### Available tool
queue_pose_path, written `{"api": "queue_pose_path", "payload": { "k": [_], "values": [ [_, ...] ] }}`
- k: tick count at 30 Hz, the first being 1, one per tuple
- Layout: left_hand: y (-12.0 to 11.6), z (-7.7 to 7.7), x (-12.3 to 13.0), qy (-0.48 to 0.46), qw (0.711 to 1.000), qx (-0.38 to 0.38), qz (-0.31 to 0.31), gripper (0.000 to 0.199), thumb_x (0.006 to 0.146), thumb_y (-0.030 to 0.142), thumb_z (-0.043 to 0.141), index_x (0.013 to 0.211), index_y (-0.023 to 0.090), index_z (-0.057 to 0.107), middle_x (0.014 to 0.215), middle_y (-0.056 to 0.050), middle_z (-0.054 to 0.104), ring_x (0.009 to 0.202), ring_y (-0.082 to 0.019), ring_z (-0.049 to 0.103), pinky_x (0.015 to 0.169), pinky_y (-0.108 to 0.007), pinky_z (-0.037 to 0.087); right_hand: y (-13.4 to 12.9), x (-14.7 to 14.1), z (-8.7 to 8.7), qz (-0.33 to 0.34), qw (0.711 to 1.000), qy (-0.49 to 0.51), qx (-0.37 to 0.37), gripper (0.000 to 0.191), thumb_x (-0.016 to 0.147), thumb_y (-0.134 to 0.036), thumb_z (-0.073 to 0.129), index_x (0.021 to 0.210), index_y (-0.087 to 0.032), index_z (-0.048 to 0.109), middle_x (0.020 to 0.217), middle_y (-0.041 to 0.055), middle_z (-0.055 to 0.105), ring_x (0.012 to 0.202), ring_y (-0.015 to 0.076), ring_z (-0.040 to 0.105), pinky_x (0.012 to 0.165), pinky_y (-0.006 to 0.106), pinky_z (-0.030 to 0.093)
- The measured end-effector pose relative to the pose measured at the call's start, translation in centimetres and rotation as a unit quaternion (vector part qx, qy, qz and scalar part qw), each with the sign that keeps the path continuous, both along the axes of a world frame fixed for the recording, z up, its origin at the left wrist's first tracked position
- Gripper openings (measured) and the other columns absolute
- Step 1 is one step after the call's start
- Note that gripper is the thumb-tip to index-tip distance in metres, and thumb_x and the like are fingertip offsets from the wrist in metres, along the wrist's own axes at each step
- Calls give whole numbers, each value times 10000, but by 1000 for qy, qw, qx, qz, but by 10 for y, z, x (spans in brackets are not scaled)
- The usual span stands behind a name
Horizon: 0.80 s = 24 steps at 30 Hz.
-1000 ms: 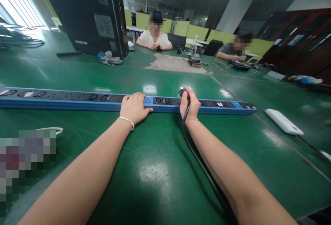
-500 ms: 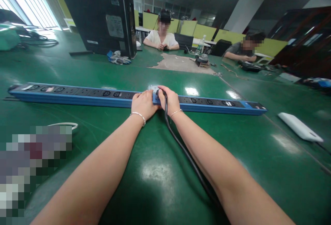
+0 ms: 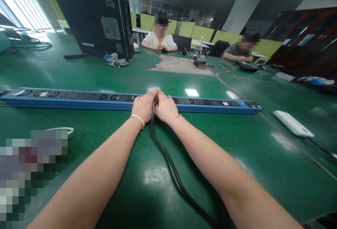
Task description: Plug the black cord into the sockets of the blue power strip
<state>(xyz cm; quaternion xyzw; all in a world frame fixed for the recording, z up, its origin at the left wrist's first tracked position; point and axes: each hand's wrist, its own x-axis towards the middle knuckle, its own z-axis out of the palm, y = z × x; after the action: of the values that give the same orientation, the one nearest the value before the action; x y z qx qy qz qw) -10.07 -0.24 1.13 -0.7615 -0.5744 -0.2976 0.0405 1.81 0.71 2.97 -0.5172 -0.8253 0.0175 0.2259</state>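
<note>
A long blue power strip point(image 3: 65, 103) with black sockets lies across the green table in front of me. My left hand point(image 3: 143, 106) and my right hand point(image 3: 166, 108) meet over its middle. Between them is the black plug point(image 3: 156, 100) of a thick black power cable point(image 3: 168, 157). Fingers of both hands close around the plug from either side, fingertips touching at the top. Mostly covered by the hands, the plug does not show how deep it sits in a socket. The cable runs down toward me between my forearms.
A black computer tower point(image 3: 92, 21) stands at the back left, gloves point(image 3: 116, 60) beside it. Two people sit across the table. A white device point(image 3: 293, 123) with a cord lies right; a pixelated object point(image 3: 31, 165) lies left. A bottle point(image 3: 198, 46) stands at the back.
My left hand's fingers have moved from the strip onto the plug, beside the right hand. The right hand has turned over the plug, and the cable has swung left. The view has shifted slightly.
</note>
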Motion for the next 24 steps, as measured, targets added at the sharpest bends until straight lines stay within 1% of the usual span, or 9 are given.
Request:
{"api": "queue_pose_path", "payload": {
  "k": [3, 5, 8, 11, 13, 15, 19, 21, 24],
  "values": [
    [0, -1, 1, 2, 1000, 11, -22, 428, 903, 307, 401, 1330, 289, 426, 1346, -32, 538, 1180, -184, 526, 954, -341, 368, -3, 26, -7, 27, 999, -22, -27, 559, 908, -362, 386, 1413, -129, 339, 1419, 113, 440, 1364, 257, 301, 1108, 487, 233],
    [1, 0, 2, -14, 1000, 14, -14, 379, 904, 353, 420, 1269, 286, 495, 1295, -24, 582, 1153, -180, 546, 936, -328, 388, -3, 46, -12, 28, 999, -35, -9, 572, 899, -381, 417, 1424, -171, 334, 1458, 76, 389, 1387, 251, 250, 1123, 499, 191],
    [2, 4, 4, -24, 1000, 13, -4, 334, 920, 328, 395, 1220, 296, 539, 1243, -3, 617, 1096, -167, 580, 912, -313, 411, 2, 75, -17, -19, 998, -61, 27, 618, 867, -385, 493, 1424, -166, 337, 1488, 86, 334, 1392, 255, 234, 1125, 518, 166],
    [2, 7, 6, -13, 1000, 4, 0, 330, 922, 315, 389, 1214, 300, 542, 1213, -7, 633, 1071, -173, 591, 901, -319, 421, 11, 92, -17, -49, 994, -89, 27, 683, 836, -471, 534, 1417, -163, 349, 1483, 109, 338, 1390, 288, 228, 1104, 573, 162],
    [2, 8, 6, -3, 1000, -3, 6, 335, 915, 349, 407, 1218, 297, 539, 1167, -21, 655, 1051, -190, 599, 900, -334, 423, 16, 97, -16, -49, 993, -105, 18, 686, 823, -524, 533, 1399, -183, 382, 1464, 110, 373, 1374, 300, 262, 1087, 585, 185],
    [3, 6, 6, 0, 1000, -8, 12, 341, 907, 371, 424, 1220, 298, 537, 1128, -26, 671, 1024, -199, 610, 897, -340, 425, 19, 97, -16, -50, 993, -110, 20, 667, 819, -550, 525, 1377, -202, 416, 1443, 106, 408, 1348, 297, 311, 1073, 574, 216],
    [6, 1, 8, -31, 999, -4, 15, 324, 899, 368, 439, 1189, 298, 565, 1092, -15, 688, 995, -196, 624, 892, -335, 435, 16, 93, -18, -57, 992, -101, 42, 643, 812, -555, 533, 1354, -219, 447, 1417, 96, 447, 1317, 285, 356, 1060, 544, 243],
    [7, 1, 9, -76, 997, 9, 22, 319, 896, 359, 440, 1176, 288, 577, 1069, -15, 694, 977, -197, 632, 893, -336, 444, 15, 93, -19, -55, 993, -99, 45, 636, 814, -553, 532, 1350, -220, 451, 1411, 95, 454, 1313, 281, 362, 1057, 535, 249],
    [6, 5, 4, -192, 977, 49, 82, 346, 899, 333, 420, 1216, 272, 545, 1074, -14, 685, 954, -193, 636, 870, -329, 468, 15, 94, -19, -54, 993, -97, 48, 637, 818, -556, 527, 1350, -213, 453, 1411, 97, 454, 1313, 278, 361, 1054, 522, 255]
  ]
}}
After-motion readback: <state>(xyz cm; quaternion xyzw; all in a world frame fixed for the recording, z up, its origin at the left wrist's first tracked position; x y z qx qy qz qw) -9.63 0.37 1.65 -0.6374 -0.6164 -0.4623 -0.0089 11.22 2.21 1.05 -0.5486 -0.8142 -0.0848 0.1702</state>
